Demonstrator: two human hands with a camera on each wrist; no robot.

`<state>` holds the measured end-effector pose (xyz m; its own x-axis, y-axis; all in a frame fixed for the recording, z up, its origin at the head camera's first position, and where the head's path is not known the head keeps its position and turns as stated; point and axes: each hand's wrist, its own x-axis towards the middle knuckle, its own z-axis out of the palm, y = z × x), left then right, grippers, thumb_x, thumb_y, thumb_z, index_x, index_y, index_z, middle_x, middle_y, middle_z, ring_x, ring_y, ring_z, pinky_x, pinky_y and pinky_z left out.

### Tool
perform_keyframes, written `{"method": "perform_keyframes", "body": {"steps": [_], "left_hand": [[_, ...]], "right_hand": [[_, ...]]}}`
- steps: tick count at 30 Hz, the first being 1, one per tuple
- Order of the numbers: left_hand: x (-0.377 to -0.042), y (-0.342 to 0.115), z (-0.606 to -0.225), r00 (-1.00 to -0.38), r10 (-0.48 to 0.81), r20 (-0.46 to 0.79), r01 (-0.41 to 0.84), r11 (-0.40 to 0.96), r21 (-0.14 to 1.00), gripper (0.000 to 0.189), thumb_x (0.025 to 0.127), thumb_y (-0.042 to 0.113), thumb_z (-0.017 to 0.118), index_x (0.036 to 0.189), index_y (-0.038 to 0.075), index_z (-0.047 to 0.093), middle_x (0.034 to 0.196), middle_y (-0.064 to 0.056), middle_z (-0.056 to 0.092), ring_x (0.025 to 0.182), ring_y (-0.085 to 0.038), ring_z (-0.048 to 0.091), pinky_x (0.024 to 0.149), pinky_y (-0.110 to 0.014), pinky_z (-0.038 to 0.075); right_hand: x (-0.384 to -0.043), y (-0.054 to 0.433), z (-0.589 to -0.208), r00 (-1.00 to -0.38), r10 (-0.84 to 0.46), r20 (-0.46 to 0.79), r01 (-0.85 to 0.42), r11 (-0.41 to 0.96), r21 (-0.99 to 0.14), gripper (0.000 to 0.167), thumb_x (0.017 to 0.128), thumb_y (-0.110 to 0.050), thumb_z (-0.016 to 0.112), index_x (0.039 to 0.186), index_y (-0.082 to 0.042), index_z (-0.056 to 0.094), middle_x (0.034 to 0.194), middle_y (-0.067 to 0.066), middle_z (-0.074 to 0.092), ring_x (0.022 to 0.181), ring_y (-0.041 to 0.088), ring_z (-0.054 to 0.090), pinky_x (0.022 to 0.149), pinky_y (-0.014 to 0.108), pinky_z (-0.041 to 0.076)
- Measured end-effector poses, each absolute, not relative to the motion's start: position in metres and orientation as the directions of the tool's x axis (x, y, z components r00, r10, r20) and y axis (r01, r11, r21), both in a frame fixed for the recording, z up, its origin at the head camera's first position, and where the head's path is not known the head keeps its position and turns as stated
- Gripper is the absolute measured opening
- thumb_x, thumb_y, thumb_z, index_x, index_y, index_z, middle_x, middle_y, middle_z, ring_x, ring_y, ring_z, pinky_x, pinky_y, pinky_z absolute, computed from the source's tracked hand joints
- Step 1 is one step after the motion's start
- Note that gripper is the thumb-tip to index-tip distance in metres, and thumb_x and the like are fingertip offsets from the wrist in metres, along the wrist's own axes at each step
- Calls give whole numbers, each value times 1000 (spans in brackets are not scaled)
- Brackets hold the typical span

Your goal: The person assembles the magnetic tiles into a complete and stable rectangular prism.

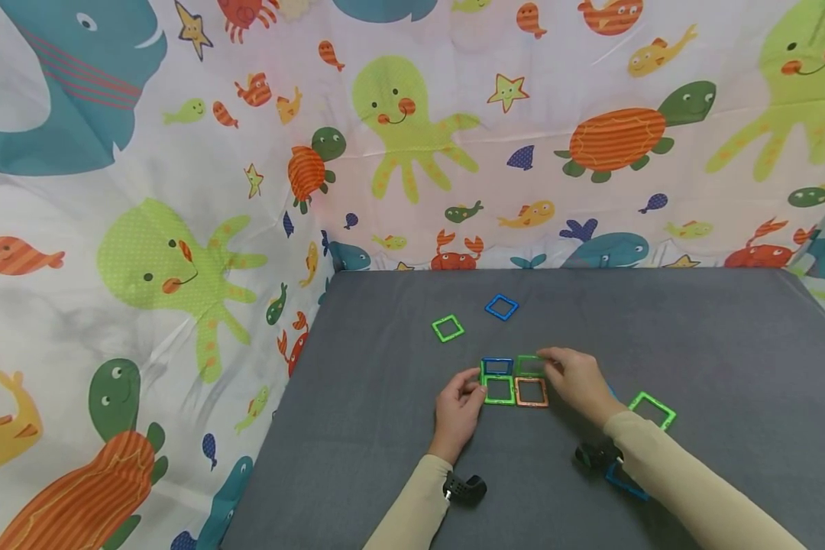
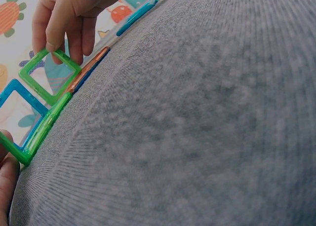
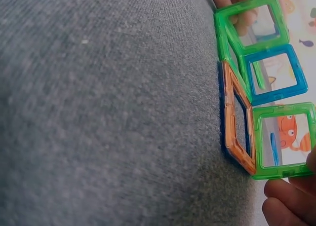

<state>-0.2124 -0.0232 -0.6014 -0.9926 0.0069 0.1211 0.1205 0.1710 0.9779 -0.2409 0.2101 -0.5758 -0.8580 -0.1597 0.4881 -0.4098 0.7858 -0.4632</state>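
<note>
Square see-through magnetic tiles form a small group on the grey cloth. A green tile (image 1: 499,402) and an orange tile (image 1: 532,406) lie flat side by side. Behind the flat green one a blue tile (image 3: 301,78) stands upright, with another green tile (image 3: 284,23) upright at its left. My left hand (image 1: 456,412) holds that left green tile by its outer side, thumb near the front corner. My right hand (image 1: 580,382) pinches a third green tile (image 3: 311,132) by its right side, upright along the orange tile's back edge.
Farther back lie a loose green tile (image 1: 448,341) and a blue tile (image 1: 502,296). Right of the group, another green tile (image 1: 668,420) and a blue tile (image 1: 626,487) lie partly under my right sleeve. A patterned curtain (image 1: 412,229) borders the table at the back and left.
</note>
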Motion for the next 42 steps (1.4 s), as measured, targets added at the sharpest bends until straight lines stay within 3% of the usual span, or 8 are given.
{"method": "perform_keyframes", "body": {"steps": [5,11,26,30,34,39,42], "left_hand": [[-212,-25,-605,-991,14,136,137,153,979,32,97,12,67,129,12,69,105,-14,77,73,-8,65,66,-18,48],[-211,-26,-605,-989,15,149,150,153,977,31,97,13,67,128,10,69,105,-15,77,72,-2,63,66,-19,49],[-212,-25,-605,-990,22,137,139,168,976,31,96,14,67,127,12,70,104,-12,77,73,1,64,68,-19,50],[-212,-24,-606,-990,21,137,139,164,977,31,96,15,67,127,12,70,104,-12,77,75,0,65,69,-19,51],[-212,-25,-606,-990,25,137,139,169,976,31,97,15,67,127,13,70,104,-12,77,75,1,65,69,-19,51],[-213,-26,-604,-989,26,148,150,174,973,31,97,15,66,128,13,70,104,-13,77,75,-1,66,68,-20,51],[-213,-26,-603,-990,25,137,139,173,975,31,97,16,66,128,14,70,104,-12,77,76,-2,67,69,-20,51]], "right_hand": [[-238,209,-576,-857,-169,487,-420,776,-470,20,89,4,66,106,-1,76,98,18,77,80,29,73,67,44,59],[-238,208,-579,-854,-176,490,-431,767,-476,19,90,1,67,107,-2,76,98,17,77,80,28,73,67,44,59],[-238,212,-581,-821,-210,532,-474,769,-429,22,89,5,65,107,-3,76,94,14,76,67,11,59,59,31,48],[-236,213,-580,-850,-223,478,-457,764,-456,30,89,3,68,118,0,70,105,17,75,75,18,65,65,39,53],[-231,214,-579,-874,-281,397,-460,744,-484,46,85,-8,78,126,0,61,120,22,68,96,33,68,79,52,56],[-227,214,-578,-860,-399,317,-509,711,-486,61,77,-19,87,130,-4,60,142,30,51,119,47,60,88,59,55],[-226,213,-579,-870,-413,271,-493,714,-497,66,76,-19,89,133,-7,59,147,30,45,122,49,59,88,58,55]]}}
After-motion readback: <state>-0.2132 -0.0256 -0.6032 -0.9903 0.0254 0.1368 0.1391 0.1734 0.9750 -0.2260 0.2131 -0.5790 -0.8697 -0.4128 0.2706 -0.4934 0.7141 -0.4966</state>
